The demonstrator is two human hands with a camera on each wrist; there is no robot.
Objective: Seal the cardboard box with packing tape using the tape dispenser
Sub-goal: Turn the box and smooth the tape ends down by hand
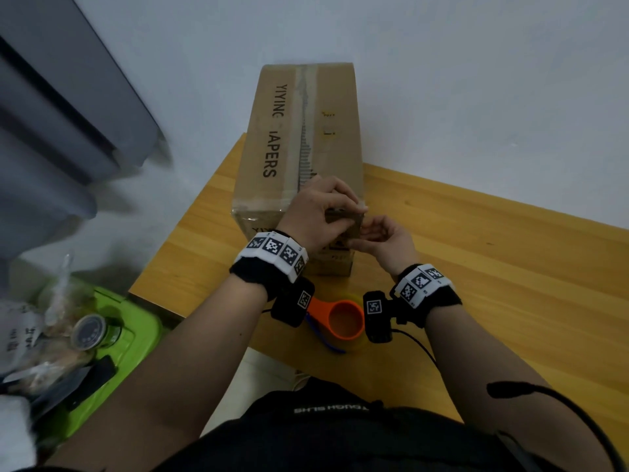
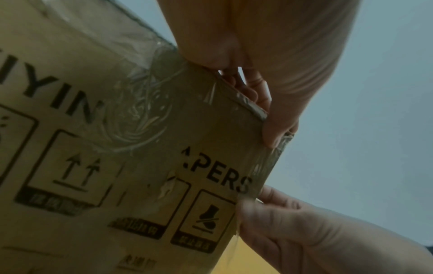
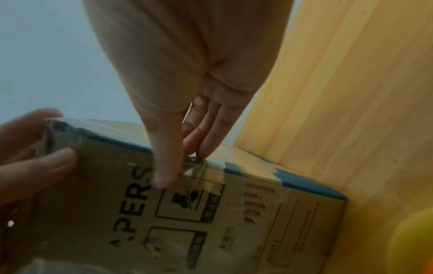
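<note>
Left hand point(image 1: 315, 212) grips the near top corner of the box point(image 1: 299, 144), thumb on the front face and fingers over the top; right hand point(image 1: 384, 241) pinches clear tape point(image 3: 206, 172) at the box's near right edge. One box stands on the table point(image 1: 476, 267). One orange dispenser point(image 1: 340, 318) lies on the table between the wrists, partly hidden by two wrist cameras; one green bin point(image 1: 136, 321) sits at left.
</note>
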